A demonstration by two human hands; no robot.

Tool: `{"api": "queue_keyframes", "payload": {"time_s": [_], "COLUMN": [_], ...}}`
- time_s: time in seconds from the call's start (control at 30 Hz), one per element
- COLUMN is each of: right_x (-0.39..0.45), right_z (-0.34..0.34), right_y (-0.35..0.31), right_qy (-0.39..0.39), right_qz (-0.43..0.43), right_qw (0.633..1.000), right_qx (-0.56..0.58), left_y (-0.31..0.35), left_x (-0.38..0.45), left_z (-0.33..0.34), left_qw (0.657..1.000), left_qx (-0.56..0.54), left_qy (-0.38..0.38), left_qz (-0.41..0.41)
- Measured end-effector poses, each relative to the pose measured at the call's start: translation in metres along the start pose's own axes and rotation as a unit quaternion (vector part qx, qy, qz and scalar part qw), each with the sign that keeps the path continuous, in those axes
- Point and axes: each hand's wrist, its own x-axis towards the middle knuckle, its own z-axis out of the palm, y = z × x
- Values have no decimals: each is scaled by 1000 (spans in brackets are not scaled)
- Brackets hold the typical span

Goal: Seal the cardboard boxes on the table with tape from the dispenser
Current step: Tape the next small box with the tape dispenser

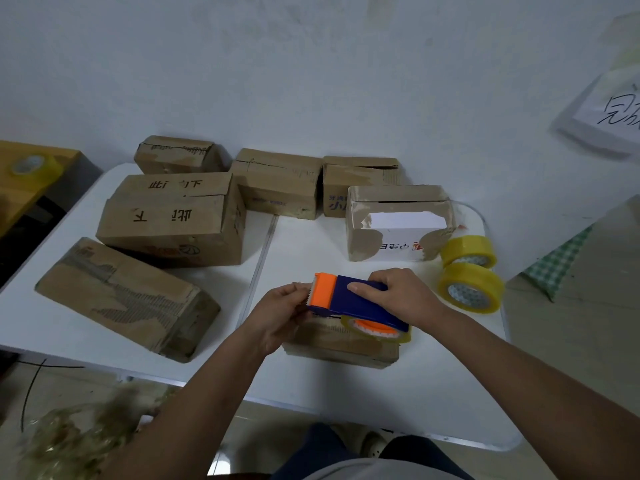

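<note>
A blue and orange tape dispenser (349, 299) with a yellowish roll hangs just above a small flat cardboard box (341, 342) near the table's front. My right hand (403, 292) grips the dispenser's blue body from the right. My left hand (282, 311) holds its orange cutter end, fingers curled at the serrated blade. Several more cardboard boxes stand behind: a long worn one (128, 299) at the left, a large printed one (173, 220), and a white-faced torn one (398, 223) at the right.
Two spare yellow tape rolls (469, 275) lie at the white folding table's (415, 393) right edge. Three small boxes (277, 183) line the wall. Another tape roll (29, 166) sits on a yellow stand at the left. Crumpled used tape (69, 441) lies on the floor.
</note>
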Motion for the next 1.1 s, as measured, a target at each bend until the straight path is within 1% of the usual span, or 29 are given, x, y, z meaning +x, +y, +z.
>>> {"api": "queue_keyframes", "payload": {"time_s": [0.17,0.37,0.43,0.53,0.57,0.63,0.77,0.87,1.0,1.1], "right_x": [4,5,4,1,1,1,3,6,9,10], "right_z": [-2,-8,-10,-16,-17,-17,-5,1,10,13], "right_y": [-5,-12,-12,-8,-6,-4,-10,-12,-17,-22], "right_qy": [-31,-63,-64,-54,-53,-51,-36,-14,17,22], "right_qz": [1,-9,-13,-17,-17,-18,-22,-17,-2,2], "right_qw": [999,997,996,994,993,990,983,977,975,972], "right_qx": [-20,-51,-61,-97,-109,-127,-181,-210,-223,-233], "left_y": [-2,-8,-9,-6,-5,-8,-16,-21,-28,-37], "left_x": [-4,-3,1,4,4,4,4,3,10,19], "left_z": [2,-1,-7,-34,-44,-60,-70,-75,-76,-78], "left_qw": [995,986,985,980,979,980,985,986,980,978], "left_qx": [67,99,89,34,37,43,29,30,37,30], "left_qy": [57,98,112,157,168,165,153,148,182,194], "left_qz": [54,91,96,114,113,102,69,67,77,69]}}
